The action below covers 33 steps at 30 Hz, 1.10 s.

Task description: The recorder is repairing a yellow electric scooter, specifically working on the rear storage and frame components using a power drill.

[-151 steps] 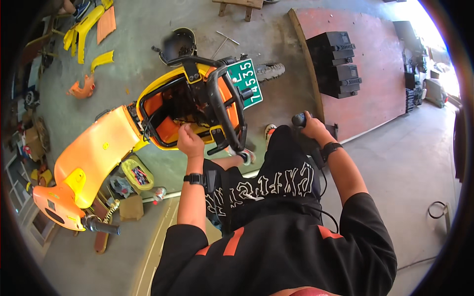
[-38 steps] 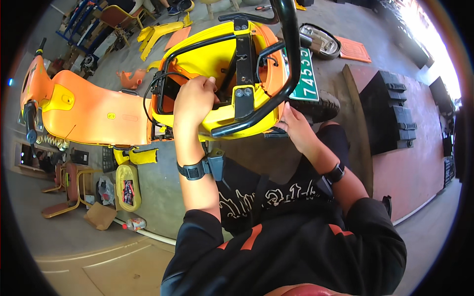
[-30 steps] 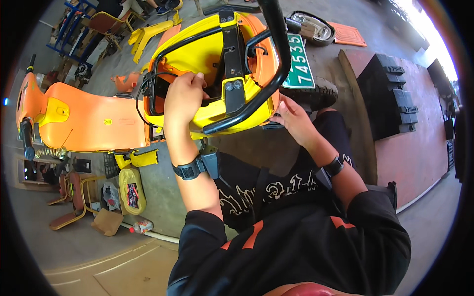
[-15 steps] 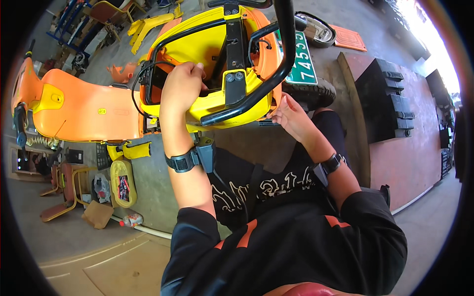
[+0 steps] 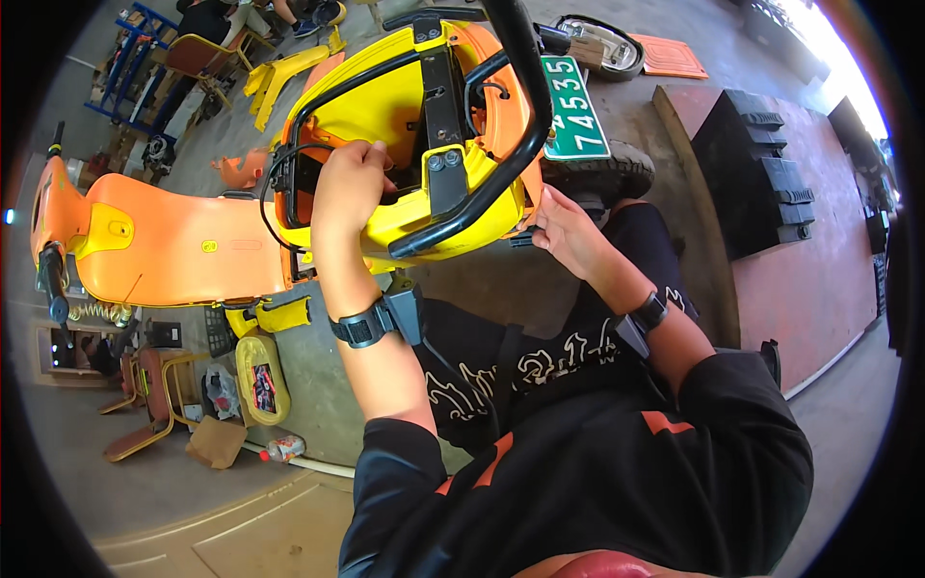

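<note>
In front of me is the rear of an electric scooter, with yellow and orange body panels (image 5: 385, 106) and a black grab rail (image 5: 540, 87). My left hand (image 5: 352, 188) reaches over the yellow rim into the open compartment. Its fingers curl downward beside a black cable (image 5: 267, 183); the tips and whatever they hold are hidden. At the tail's near right corner, my right hand (image 5: 568, 231) pinches the lower edge of the orange side panel (image 5: 533, 188). A black bracket (image 5: 446, 178) with bolts crosses the compartment between my hands.
The orange seat (image 5: 173, 236) extends left. A green plate (image 5: 575, 111) and rear tire (image 5: 607, 173) are beyond my right hand. Black boxes (image 5: 756, 178) stand on a reddish board at right. Loose yellow panels (image 5: 284, 77), chairs (image 5: 159, 405) and a bottle (image 5: 282, 449) lie around; a seated person (image 5: 207, 21) is far left.
The view has shifted slightly, bringing the seated person into sight. Both hands keep nearly the same places on the scooter, the right fingers still at the panel's edge.
</note>
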Available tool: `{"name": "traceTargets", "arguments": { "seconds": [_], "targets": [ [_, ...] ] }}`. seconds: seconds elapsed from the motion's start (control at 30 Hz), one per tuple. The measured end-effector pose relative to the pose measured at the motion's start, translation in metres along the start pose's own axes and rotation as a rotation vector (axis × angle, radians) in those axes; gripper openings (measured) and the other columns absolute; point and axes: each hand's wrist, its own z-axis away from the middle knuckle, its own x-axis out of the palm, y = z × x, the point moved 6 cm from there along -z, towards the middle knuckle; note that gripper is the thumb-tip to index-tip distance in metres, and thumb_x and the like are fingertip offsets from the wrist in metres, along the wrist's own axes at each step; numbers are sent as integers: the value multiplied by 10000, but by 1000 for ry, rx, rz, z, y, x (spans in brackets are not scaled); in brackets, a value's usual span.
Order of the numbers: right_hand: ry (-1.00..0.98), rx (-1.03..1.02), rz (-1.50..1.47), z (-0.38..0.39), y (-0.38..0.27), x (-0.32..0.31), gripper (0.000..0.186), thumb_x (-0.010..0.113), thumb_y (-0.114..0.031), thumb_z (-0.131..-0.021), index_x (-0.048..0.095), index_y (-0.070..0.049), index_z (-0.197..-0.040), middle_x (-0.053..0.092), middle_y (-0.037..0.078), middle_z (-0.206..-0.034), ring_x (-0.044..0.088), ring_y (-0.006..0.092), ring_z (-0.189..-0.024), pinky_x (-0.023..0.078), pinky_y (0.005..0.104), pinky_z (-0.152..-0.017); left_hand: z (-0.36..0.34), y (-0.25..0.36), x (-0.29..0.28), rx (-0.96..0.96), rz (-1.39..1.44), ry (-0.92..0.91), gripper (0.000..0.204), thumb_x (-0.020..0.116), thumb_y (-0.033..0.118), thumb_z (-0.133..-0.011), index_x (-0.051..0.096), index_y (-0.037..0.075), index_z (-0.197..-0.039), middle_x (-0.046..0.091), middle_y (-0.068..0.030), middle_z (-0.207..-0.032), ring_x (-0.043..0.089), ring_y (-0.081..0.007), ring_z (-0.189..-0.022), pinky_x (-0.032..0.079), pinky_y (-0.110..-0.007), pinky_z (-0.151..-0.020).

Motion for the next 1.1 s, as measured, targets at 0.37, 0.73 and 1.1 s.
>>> {"name": "traceTargets", "arguments": {
  "seconds": [0.37, 0.73, 1.1],
  "targets": [
    [-14, -360, 170, 0, 12, 15, 768, 760, -52, -836, 323, -30, -1467, 537, 53, -1330, 530, 151, -1192, 455, 328, -997, 6, -3, 1, 24, -7, 82, 350, 503, 233, -977, 645, -73, -886, 661, -158, -705, 679, -237, -602, 499, -369, -637],
    [122, -366, 148, -5, 20, 14, 681, 690, 104, -818, 399, -19, -1422, 586, 33, -1240, 566, 123, -1114, 490, 282, -927, 2, -5, 1, 9, -23, 56, 361, 502, 245, -984, 642, -79, -908, 677, -179, -754, 686, -253, -616, 498, -380, -641],
    [138, -440, 69, -3, 18, 22, 664, 639, 126, -837, 387, -14, -1435, 582, 54, -1274, 537, 142, -1177, 441, 296, -1005, 4, -4, 1, 51, -31, 99, 376, 502, 267, -995, 654, -58, -882, 638, -169, -653, 669, -237, -574, 478, -379, -592]
  ]
}}
